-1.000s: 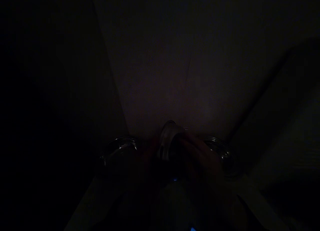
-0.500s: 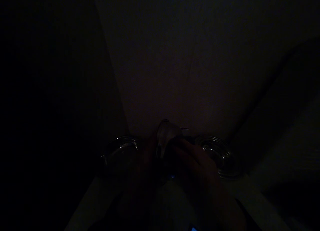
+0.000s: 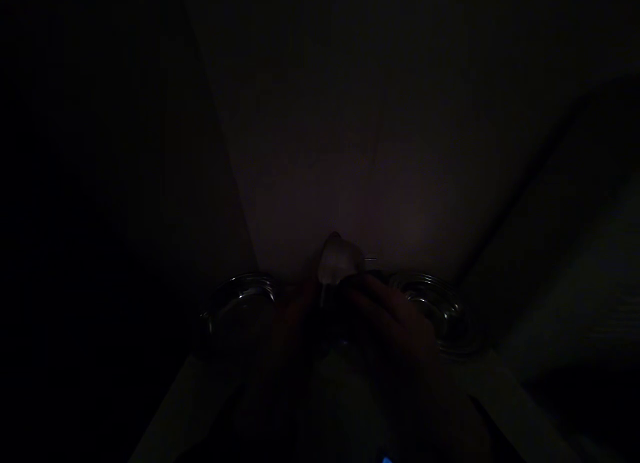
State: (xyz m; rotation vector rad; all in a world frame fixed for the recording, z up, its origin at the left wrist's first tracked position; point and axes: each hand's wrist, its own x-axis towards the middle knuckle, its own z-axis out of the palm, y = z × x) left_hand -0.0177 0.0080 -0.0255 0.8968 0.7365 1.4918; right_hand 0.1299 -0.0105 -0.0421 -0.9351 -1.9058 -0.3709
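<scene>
The picture is very dark. Between my two hands is a dark object whose pale, rounded upper part (image 3: 341, 261) catches a little light; its kind cannot be made out. My right hand (image 3: 400, 319) lies along the object's right side, its fingers bent round it. On the other side my left hand (image 3: 290, 319) shows only as a dim shape against the object, with its fingers mostly lost in shadow.
A round, shiny metal bowl or dish (image 3: 244, 296) stands to the left of my hands, and a similar shiny dish (image 3: 440, 309) to the right. Behind them rises a dim, plain wall (image 3: 320, 149). A small blue light (image 3: 387, 459) glows at the bottom edge.
The pale upper part of the object has turned or shifted slightly, its bright rim fading. A small blue glint below it has dimmed. Both hands stay nearly in place.
</scene>
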